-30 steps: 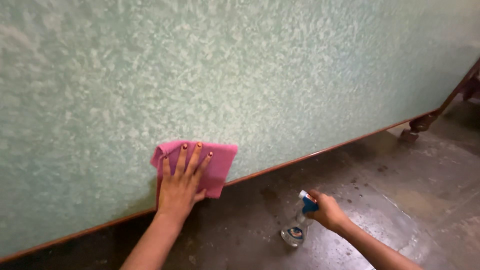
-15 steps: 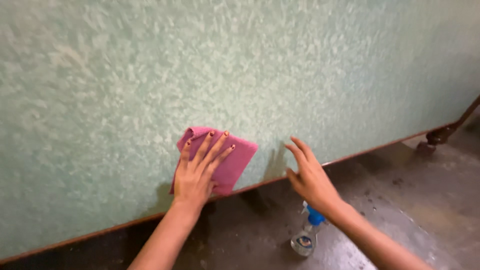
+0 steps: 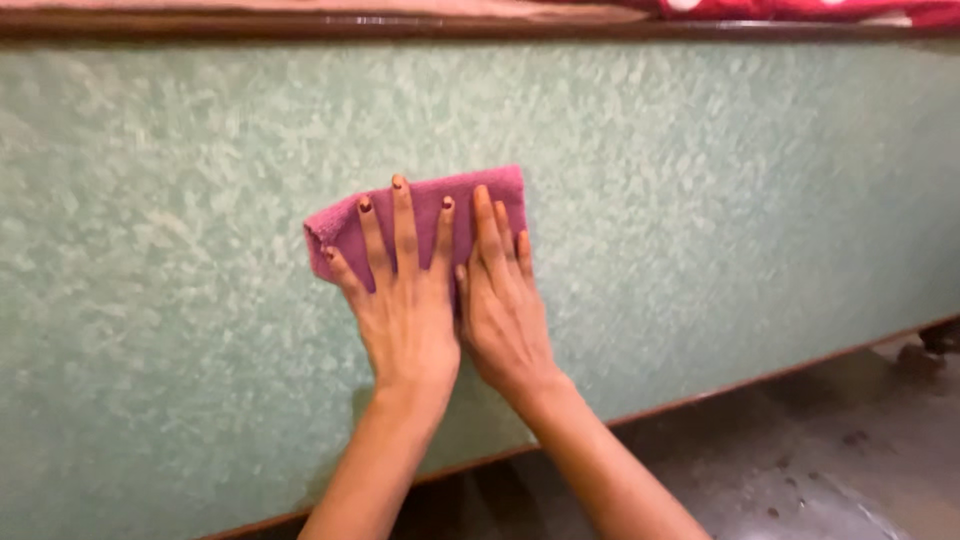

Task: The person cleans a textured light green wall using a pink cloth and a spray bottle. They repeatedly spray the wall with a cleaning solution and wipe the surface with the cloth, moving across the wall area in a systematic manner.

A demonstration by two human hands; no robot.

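— Fingers (image 3: 405, 225) of both hands? How do they lie?
— Flat and spread, gripping nothing: left hand (image 3: 405, 320) and right hand (image 3: 505, 315) side by side, pressing one folded pink cloth (image 3: 425, 205), soft and napped, against the mottled green panel (image 3: 700, 200).
— Edges?
— Dark wooden trim (image 3: 300, 25) above.

Pink cloth (image 3: 425, 215): lower part hidden under left hand (image 3: 405, 310) and right hand (image 3: 505, 310). Both forearms cut off at 6 o'clock edge. Red fabric (image 3: 800, 8) cut off at 1 o'clock. Furniture foot (image 3: 940, 335) cut at 3 o'clock.
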